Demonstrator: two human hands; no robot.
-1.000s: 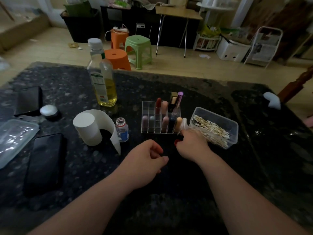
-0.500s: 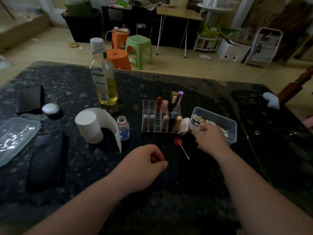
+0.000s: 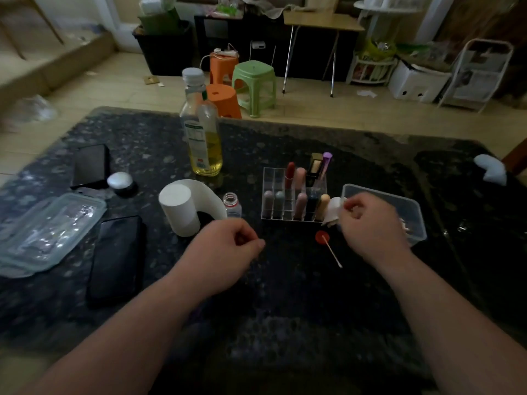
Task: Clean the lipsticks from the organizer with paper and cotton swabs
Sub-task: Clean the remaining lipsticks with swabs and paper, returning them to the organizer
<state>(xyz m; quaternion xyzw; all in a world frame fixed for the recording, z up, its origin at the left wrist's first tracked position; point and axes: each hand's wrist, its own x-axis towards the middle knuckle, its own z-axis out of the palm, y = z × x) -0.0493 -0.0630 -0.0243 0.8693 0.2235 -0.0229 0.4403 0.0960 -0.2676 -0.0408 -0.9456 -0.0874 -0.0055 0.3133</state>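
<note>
1. Curling loosely, the left hand (image 3: 228, 249) hid its hold; I could not tell.
2. The right hand (image 3: 370, 223) curled at the folded paper (image 3: 332, 209), grip unclear.
3. The lipstick organizer (image 3: 271, 179) stood just left of that hand.

two phones (image 3: 89, 165) (image 3: 115, 256) at left, two bottles (image 3: 204, 138) (image 3: 232, 208), one paper roll (image 3: 179, 212), one organizer (image 3: 271, 178) at centre, nine lipsticks (image 3: 290, 175) in it, one loose swab (image 3: 332, 250), three stools (image 3: 224, 99) (image 3: 255, 81) (image 3: 224, 67) at upper centre.
</note>
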